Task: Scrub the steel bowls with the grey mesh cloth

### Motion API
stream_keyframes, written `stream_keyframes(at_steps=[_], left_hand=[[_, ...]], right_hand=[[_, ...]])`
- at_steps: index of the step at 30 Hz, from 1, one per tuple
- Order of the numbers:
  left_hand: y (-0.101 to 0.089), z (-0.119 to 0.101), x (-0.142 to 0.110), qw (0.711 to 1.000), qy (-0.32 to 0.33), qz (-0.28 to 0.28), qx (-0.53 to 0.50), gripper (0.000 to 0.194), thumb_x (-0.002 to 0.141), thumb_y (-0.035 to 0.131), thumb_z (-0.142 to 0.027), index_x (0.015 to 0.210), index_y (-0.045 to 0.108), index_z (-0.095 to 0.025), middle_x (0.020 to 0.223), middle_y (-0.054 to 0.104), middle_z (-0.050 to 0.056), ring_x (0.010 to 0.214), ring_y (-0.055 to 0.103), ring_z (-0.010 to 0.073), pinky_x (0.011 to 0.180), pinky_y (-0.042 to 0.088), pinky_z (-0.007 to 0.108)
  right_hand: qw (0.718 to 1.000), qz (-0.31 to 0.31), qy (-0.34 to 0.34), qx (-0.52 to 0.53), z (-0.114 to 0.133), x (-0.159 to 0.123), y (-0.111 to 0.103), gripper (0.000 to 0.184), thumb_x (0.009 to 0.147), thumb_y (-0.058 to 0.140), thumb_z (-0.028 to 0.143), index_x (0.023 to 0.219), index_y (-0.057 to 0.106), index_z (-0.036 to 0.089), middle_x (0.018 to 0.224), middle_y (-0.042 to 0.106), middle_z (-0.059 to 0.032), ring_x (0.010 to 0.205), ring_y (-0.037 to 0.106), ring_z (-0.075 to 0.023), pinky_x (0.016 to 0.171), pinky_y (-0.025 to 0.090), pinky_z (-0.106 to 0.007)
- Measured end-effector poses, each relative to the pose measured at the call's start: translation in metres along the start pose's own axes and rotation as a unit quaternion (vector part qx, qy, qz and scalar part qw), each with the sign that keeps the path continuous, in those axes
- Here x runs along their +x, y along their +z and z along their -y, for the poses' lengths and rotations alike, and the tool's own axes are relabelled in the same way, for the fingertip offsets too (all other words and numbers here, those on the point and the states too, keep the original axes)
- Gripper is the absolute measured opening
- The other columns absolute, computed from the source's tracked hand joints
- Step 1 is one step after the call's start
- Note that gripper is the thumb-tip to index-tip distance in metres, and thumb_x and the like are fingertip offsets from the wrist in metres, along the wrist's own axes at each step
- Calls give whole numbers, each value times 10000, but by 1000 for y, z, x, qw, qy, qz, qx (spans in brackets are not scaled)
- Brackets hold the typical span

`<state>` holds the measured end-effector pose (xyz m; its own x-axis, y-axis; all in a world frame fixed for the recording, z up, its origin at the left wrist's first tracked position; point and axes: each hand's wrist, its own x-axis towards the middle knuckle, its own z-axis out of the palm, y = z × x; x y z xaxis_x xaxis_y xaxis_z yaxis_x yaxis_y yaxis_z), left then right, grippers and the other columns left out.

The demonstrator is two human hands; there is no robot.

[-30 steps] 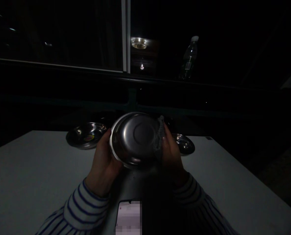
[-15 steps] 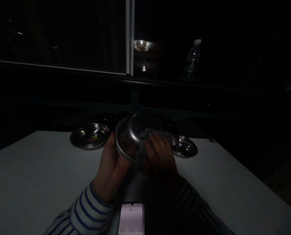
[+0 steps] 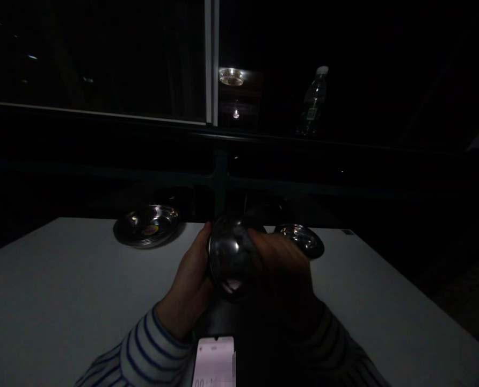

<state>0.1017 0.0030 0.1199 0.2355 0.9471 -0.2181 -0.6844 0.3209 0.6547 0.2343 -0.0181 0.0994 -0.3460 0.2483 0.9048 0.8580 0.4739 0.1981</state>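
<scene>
My left hand (image 3: pixel 189 277) grips a shiny steel bowl (image 3: pixel 227 252) by its left side, thumb up along the rim. The bowl is held tilted above the white table. My right hand (image 3: pixel 283 263) is at the bowl's right side, its fingers curled and partly lost in shadow. The grey cloth under those fingers a moment ago is hidden in the dark now. Just behind my right hand lies a shallow steel dish (image 3: pixel 307 242). To the left stand stacked steel dishes (image 3: pixel 143 239), the top one with a yellow and red sticker.
A lit phone (image 3: pixel 214 360) lies on the white table (image 3: pixel 82 312) near my body, between my forearms. Beyond the table's far edge, a clear plastic bottle (image 3: pixel 314 102) stands by the dark window. A white window frame (image 3: pixel 212 64) rises behind.
The bowl has come lower and nearer and has turned in my hands. My right hand has shifted right and down with it, and the cloth has dropped out of sight.
</scene>
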Motion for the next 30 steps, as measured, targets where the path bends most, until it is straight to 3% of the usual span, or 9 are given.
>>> stream_keyframes(at_steps=[3, 7, 9, 14, 17, 25, 28, 30], left_hand=[[-3, -1, 3, 999, 29, -22, 3, 203, 838, 484, -272, 783, 629, -141, 645, 684, 11, 560, 627, 125, 544, 506, 226], [-3, -7, 1, 998, 43, -47, 22, 182, 822, 504, -264, 806, 643, -148, 659, 693, 9, 565, 635, 135, 527, 509, 233], [-2, -10, -1, 998, 44, -48, 24, 191, 818, 503, -264, 764, 646, -150, 618, 679, -2, 530, 621, 123, 498, 494, 218], [0, -10, -1, 996, 62, -45, 35, 198, 795, 520, -266, 692, 648, -155, 586, 663, -11, 519, 607, 115, 493, 479, 212], [-2, -7, -1, 994, 71, -47, 65, 188, 773, 547, -298, 727, 659, -154, 608, 669, -4, 538, 610, 127, 519, 484, 229], [-13, -10, 6, 974, 163, -111, 111, 244, 683, 645, -396, 759, 650, -164, 597, 644, -25, 544, 586, 125, 509, 448, 221], [-14, -13, 7, 973, 169, -107, 118, 258, 690, 634, -418, 776, 654, -175, 611, 657, -18, 559, 601, 140, 511, 448, 231], [-13, -13, 7, 975, 148, -111, 124, 238, 689, 636, -409, 763, 655, -184, 593, 658, -17, 548, 607, 151, 516, 459, 248]], right_hand=[[994, -1, 78, -74, -15, 2, -10, 246, 902, 367, 189, 1068, 527, 104, 872, 661, -87, 675, 605, -149, 586, 451, -259], [979, -1, 166, -116, -34, 2, -16, 262, 867, 436, 220, 1089, 510, 102, 900, 651, -100, 742, 622, -180, 614, 467, -269], [976, -2, 178, -125, -39, 3, -19, 274, 847, 454, 231, 1086, 509, 110, 887, 645, -96, 747, 614, -190, 619, 468, -281], [976, 35, 117, -183, -38, 7, -26, 221, 840, 456, 186, 1026, 561, 128, 853, 633, -82, 734, 555, -195, 653, 438, -312], [977, 22, 68, -203, -30, 9, -27, 242, 825, 504, 159, 1058, 570, 158, 910, 636, -75, 756, 532, -196, 662, 415, -309], [995, 82, -42, -39, 13, 6, -10, 306, 861, 430, 235, 1122, 551, 132, 963, 617, -97, 765, 515, -191, 627, 398, -312], [992, 96, -68, -37, 8, 5, -8, 315, 857, 431, 217, 1152, 537, 188, 967, 608, -75, 749, 508, -182, 606, 387, -307], [992, 105, -39, -60, -1, 5, -7, 296, 861, 442, 217, 1137, 548, 224, 969, 601, -72, 744, 506, -178, 591, 380, -295]])
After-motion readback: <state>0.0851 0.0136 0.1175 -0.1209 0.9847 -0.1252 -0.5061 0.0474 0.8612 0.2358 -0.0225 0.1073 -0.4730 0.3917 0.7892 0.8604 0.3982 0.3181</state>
